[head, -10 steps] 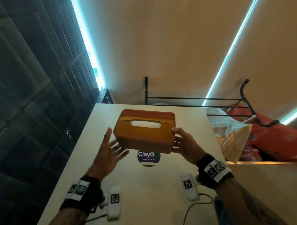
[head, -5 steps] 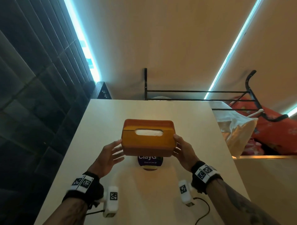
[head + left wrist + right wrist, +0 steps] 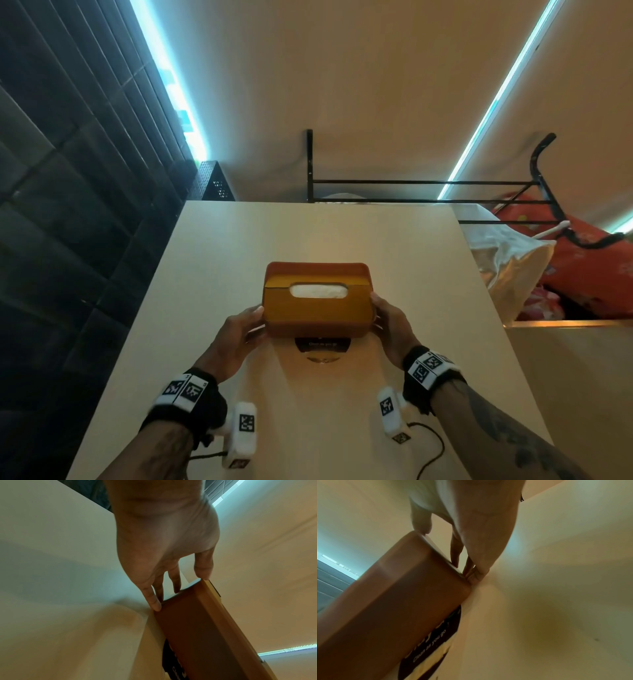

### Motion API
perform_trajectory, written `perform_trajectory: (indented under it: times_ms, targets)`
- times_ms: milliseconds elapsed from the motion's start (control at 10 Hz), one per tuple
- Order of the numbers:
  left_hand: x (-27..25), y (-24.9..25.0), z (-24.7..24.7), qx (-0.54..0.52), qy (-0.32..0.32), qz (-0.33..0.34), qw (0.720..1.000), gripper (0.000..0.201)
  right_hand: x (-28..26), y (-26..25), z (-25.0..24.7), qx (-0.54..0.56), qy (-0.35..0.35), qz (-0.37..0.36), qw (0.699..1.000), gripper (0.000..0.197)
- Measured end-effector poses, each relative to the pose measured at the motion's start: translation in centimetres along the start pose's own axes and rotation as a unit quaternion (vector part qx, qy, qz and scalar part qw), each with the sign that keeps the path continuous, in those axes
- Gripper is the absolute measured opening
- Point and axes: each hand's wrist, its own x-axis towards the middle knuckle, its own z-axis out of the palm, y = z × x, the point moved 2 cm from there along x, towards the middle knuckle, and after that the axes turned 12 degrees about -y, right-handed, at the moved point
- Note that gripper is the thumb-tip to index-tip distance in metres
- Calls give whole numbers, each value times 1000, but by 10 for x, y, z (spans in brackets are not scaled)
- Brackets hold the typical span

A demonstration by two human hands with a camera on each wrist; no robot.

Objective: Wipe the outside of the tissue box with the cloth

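Tissue box [image 3: 317,303], orange, opening up with white tissue showing in the slot. It sits on the pale table [image 3: 212,260], partly over a dark round label [image 3: 322,344] whose near edge pokes out from beneath the box's near side. Whether the box rests fully on the table or hangs a touch above, cannot tell.

Long axis of the box runs left to right across the person, squarely between the two hands.

Left hand [image 3: 236,334] at the box's left end: fingers nearly straight, tips pressed on the end face, thumb on the top corner. Right hand [image 3: 390,325] at the box's right end, mirrored: fingertips on the end face, thumb at the top edge. Both hands clamp the box by its short ends; neither wraps round it.

Both hands equally near the box; no side favoured.

No cloth in any view. Judgement: wiping not begun; one hand must free itself to fetch a cloth while the other steadies the box by its end.
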Motion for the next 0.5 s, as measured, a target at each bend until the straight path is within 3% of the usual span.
perform_trajectory:
  times_ms: [300,500]
  targets:
    - [7,-3,-4,21,9,-14,1000,38,-4,-1,0,28,15,12,999,41]
    - [-12,-10,-2,13,73,-10,997,42,-13,2,-7,-79,67,-15,994,50]
